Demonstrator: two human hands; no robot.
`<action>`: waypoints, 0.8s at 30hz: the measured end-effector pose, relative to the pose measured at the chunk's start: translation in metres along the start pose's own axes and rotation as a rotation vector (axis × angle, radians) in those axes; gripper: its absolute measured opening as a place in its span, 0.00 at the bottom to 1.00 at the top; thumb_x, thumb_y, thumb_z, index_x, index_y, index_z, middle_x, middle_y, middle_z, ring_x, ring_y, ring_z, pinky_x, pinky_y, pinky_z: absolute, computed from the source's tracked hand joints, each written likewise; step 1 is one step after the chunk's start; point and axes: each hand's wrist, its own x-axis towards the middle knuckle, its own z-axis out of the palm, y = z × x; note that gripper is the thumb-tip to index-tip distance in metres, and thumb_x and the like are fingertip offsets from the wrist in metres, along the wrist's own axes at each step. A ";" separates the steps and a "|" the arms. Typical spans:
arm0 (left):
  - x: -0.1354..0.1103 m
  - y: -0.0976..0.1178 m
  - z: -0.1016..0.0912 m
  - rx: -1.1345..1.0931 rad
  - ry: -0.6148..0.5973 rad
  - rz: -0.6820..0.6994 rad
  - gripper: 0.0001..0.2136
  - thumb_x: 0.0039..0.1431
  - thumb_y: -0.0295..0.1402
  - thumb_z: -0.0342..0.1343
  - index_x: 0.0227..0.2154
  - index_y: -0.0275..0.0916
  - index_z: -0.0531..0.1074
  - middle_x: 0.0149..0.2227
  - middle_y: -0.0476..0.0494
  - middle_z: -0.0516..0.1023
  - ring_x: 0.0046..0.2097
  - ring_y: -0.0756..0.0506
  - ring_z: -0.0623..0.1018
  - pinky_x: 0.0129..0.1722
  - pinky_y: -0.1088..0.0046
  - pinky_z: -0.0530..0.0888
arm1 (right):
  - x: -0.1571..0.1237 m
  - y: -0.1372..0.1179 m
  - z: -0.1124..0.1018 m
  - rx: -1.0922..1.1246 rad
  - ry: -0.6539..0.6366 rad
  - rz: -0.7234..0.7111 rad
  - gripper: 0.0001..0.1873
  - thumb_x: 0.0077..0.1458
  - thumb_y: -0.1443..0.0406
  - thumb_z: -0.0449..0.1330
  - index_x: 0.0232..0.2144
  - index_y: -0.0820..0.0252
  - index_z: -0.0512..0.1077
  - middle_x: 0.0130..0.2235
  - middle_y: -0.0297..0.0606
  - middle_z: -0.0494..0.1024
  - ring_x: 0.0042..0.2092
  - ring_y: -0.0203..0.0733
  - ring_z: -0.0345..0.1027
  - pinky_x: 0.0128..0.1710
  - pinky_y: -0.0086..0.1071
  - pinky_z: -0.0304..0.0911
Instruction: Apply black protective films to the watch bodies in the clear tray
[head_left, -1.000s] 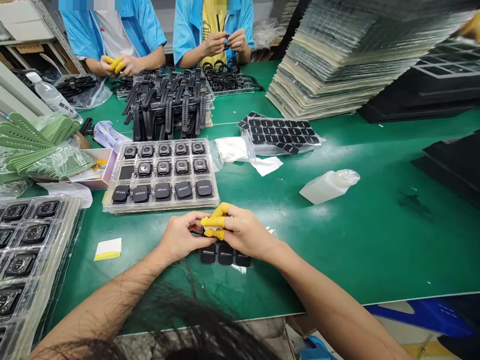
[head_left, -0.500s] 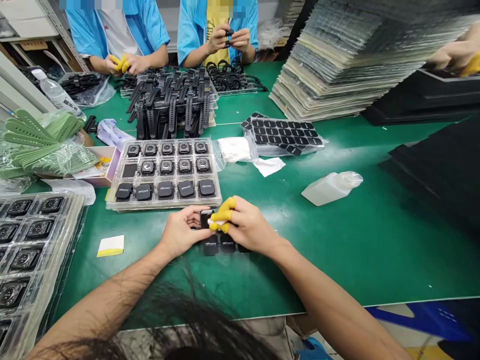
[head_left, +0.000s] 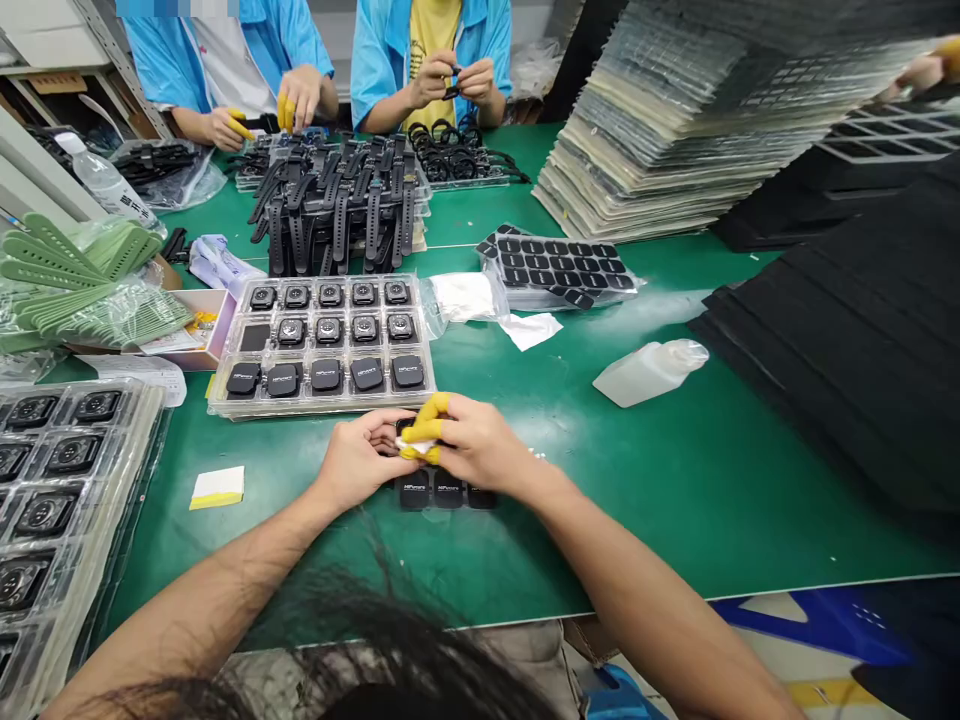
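Observation:
Between the fingers and thumb of my left hand (head_left: 354, 460) is a black smartwatch body (head_left: 405, 425), mostly covered by my other hand. My right hand (head_left: 472, 445) wears yellow finger cots and pinches a small white wipe (head_left: 417, 444) against the watch face. Just below both hands, a sheet of black printed film stickers (head_left: 448, 490) lies on the table, partly covered by my right hand. Beyond my hands is a clear plastic tray (head_left: 322, 405) with watch bodies in its back rows and black square labelled pieces along its front row.
Another tray of watches (head_left: 90, 480) stands at left, near a yellow-edged paper pad (head_left: 217, 487). A white bottle (head_left: 649, 373) lies at right. Farther back are watch straps (head_left: 341, 215), a sticker stack (head_left: 566, 265) and tall stacked trays (head_left: 675, 140). Two co-workers sit opposite.
My right hand and the wipe have shifted left across the watch face, hiding more of it. The left co-worker's hands have moved apart around a dark strap. Dark material at right comes farther in.

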 end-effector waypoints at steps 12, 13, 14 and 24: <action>-0.001 0.000 0.000 -0.012 -0.003 -0.013 0.29 0.42 0.33 0.79 0.51 0.34 0.83 0.32 0.44 0.88 0.34 0.42 0.87 0.43 0.62 0.86 | -0.002 0.004 -0.012 -0.016 -0.037 -0.034 0.17 0.66 0.73 0.59 0.45 0.51 0.84 0.42 0.39 0.83 0.39 0.40 0.77 0.36 0.31 0.72; -0.001 0.000 0.000 -0.012 -0.009 -0.013 0.29 0.43 0.33 0.79 0.51 0.35 0.84 0.33 0.43 0.89 0.34 0.41 0.87 0.43 0.62 0.86 | -0.002 0.004 -0.012 -0.002 -0.011 -0.009 0.17 0.66 0.73 0.58 0.45 0.50 0.84 0.43 0.40 0.83 0.40 0.41 0.77 0.37 0.32 0.73; -0.001 0.000 0.000 -0.009 -0.023 -0.011 0.29 0.43 0.33 0.79 0.51 0.35 0.84 0.33 0.43 0.89 0.34 0.41 0.87 0.43 0.62 0.86 | -0.001 0.003 -0.011 0.018 0.001 0.001 0.18 0.66 0.73 0.58 0.45 0.50 0.84 0.44 0.40 0.83 0.41 0.41 0.77 0.39 0.33 0.74; -0.002 0.001 0.001 -0.007 -0.045 0.022 0.28 0.44 0.34 0.79 0.50 0.34 0.83 0.33 0.42 0.89 0.35 0.41 0.88 0.43 0.63 0.87 | -0.008 0.010 -0.022 0.012 0.007 0.014 0.16 0.67 0.72 0.57 0.45 0.51 0.83 0.43 0.40 0.83 0.39 0.40 0.77 0.37 0.33 0.73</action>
